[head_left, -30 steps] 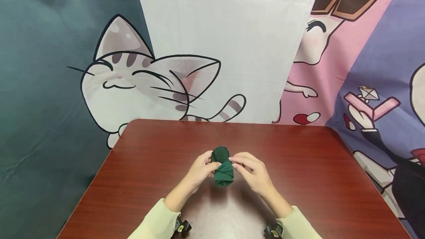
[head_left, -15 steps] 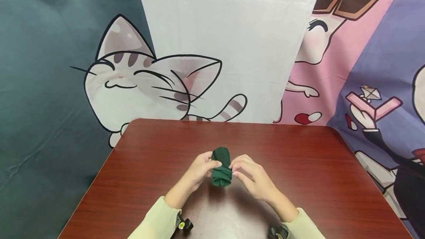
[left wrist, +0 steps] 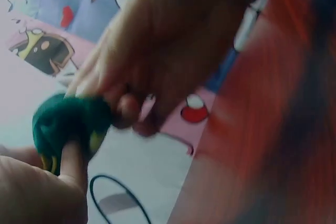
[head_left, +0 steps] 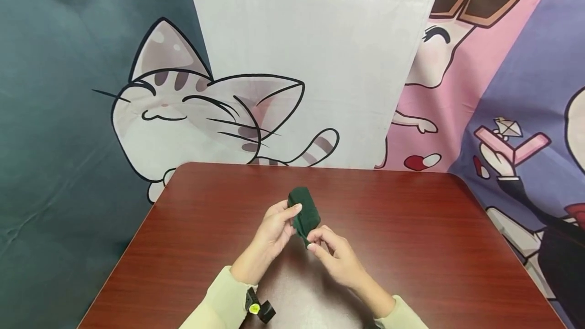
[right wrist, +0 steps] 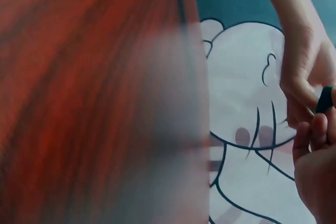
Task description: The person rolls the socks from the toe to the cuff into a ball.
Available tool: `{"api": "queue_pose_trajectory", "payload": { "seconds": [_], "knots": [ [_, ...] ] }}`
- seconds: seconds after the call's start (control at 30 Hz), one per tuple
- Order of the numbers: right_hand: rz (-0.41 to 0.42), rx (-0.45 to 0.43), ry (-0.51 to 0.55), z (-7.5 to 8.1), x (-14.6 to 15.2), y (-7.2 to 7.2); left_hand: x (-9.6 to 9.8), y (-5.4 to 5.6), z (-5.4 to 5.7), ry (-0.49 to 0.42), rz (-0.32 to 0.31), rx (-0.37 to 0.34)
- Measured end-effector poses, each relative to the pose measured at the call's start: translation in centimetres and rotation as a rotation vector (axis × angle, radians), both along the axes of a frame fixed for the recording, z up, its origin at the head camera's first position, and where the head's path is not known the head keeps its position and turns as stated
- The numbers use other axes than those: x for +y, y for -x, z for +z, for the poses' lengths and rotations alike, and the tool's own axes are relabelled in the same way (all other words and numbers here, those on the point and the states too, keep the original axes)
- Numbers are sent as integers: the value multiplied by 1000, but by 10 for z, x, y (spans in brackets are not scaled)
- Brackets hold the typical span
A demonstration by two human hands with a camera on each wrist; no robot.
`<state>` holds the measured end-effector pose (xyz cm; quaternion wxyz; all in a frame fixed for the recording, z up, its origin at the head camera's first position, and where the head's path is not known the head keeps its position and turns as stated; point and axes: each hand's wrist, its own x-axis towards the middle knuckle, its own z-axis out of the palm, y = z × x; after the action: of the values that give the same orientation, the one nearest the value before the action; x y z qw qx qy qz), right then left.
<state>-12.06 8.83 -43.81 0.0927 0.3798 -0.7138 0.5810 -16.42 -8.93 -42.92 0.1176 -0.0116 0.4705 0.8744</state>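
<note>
A dark green cloth bundle, rolled into a short, thick shape, is held in the air above the table. My left hand grips its left side, with the thumb across the near face. At the bundle's lower end, my right hand pinches a narrow edge of the fabric between thumb and fingers. The left wrist view shows the bundle from the side with a bit of yellow near the left fingers. In the right wrist view only a small dark piece of the cloth shows between the hands.
The hands work over a reddish-brown wooden table with rounded far corners. Behind it hangs a printed cloth backdrop with a cartoon cat and other figures. A small black camera sits on my left wrist.
The bundle has been turned and tilted, so a smoother face shows, and raised slightly by the left hand. My right hand has moved down to the bundle's lower end.
</note>
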Motion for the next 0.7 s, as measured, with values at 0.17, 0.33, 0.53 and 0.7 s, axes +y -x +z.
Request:
{"api": "queue_pose_trajectory", "payload": {
  "seconds": [0.17, 0.33, 0.53, 0.7],
  "knots": [
    [-133, 44, 39, -4, -10, -2, 11, -1, 1, -1, 68, 26],
    [-356, 152, 89, -18, -16, 0, 14, -4, -2, 142, 126, 22],
    [-464, 416, 125, -41, -20, 12, 18, -4, -6, 227, 184, 6],
    [-510, 677, 76, -41, -23, 21, 22, -2, -6, 213, 229, 1]
  ]
}}
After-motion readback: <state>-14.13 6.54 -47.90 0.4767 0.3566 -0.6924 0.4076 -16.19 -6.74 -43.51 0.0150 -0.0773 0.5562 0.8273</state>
